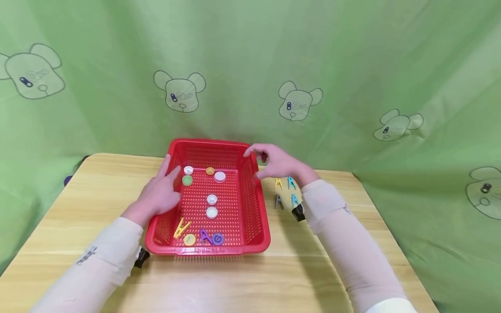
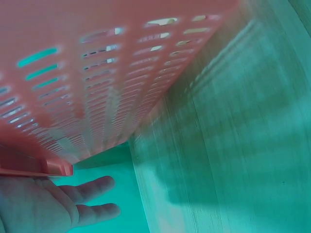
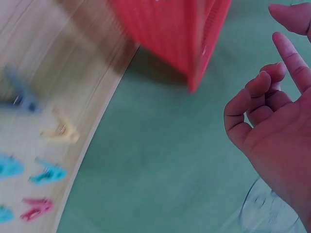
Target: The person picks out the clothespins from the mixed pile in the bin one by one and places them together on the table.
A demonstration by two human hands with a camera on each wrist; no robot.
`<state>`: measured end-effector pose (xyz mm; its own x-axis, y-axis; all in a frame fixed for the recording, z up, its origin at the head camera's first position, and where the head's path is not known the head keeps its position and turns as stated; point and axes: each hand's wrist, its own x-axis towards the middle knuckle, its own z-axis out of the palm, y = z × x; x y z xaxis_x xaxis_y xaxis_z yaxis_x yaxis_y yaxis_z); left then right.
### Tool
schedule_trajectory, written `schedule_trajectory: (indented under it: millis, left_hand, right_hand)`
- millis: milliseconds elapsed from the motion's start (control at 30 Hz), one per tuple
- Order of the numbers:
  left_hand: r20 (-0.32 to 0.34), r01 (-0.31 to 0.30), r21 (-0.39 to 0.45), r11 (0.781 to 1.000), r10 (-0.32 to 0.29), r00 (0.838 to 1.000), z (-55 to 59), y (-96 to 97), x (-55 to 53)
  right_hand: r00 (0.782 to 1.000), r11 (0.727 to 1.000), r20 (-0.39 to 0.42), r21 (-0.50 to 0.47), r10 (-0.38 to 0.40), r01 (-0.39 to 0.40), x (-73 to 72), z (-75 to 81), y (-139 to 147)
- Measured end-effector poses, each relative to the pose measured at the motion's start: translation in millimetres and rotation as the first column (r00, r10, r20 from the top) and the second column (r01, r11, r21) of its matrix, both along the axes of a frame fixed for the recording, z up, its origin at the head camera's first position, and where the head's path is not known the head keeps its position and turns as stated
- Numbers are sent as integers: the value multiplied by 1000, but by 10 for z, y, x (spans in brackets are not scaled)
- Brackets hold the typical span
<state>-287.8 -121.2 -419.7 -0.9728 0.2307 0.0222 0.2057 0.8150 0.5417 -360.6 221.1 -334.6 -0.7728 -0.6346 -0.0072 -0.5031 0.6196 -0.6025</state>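
Observation:
A red plastic basket [image 1: 266, 234] with slotted walls stands on the table. My left hand [image 1: 158, 195] lies over its left rim, fingers extended; the left wrist view shows two straight fingers [image 2: 97, 189] outside the wall. Beside the right rim is my right hand [image 1: 275, 161], thumb and index finger spread, the other fingers bent, nothing between them. Inside the basket are several white bottle caps [image 1: 212, 212], a green cap [image 1: 187, 180], an orange cap [image 1: 210, 171], a yellow cap [image 1: 189, 239], a purple cap [image 1: 218, 238], a yellow clothespin [image 1: 182, 228] and a purple clothespin [image 1: 205, 237].
Right of the basket, under my right wrist, lie a yellow clothespin [image 1: 278, 183], a grey clothespin [image 1: 278, 201] and blue clothespins [image 1: 291, 182]. A pink clothespin [image 3: 36, 208] shows in the right wrist view. Green curtain [image 1: 242, 52] hangs behind the wooden table [image 1: 90, 187].

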Motion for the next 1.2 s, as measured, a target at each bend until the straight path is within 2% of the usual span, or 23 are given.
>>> schedule_trajectory:
  millis: [300, 500, 733, 1000, 1200]
  left_hand:
    - [14, -18, 19, 1000, 18, 1000, 35, 8, -19]
    - [8, -18, 9, 1000, 18, 1000, 41, -13, -43]
    - [32, -31, 25, 999, 30, 999, 28, -9, -48]
    - [16, -17, 4, 1000, 17, 1000, 2, -22, -20]
    - [10, -21, 20, 1000, 21, 1000, -30, -17, -31]
  right_hand:
    - [998, 997, -35, 42, 61, -60, -5, 88, -465]
    - [994, 994, -47, 51, 100, -97, -7, 92, -697]
    - [991, 991, 10, 33, 131, -131, 56, 69, -927]
    - [985, 987, 80, 23, 155, -158, 134, -89, -1150]
    - [965, 976, 153, 15, 211, -216, 167, -177, -1297]
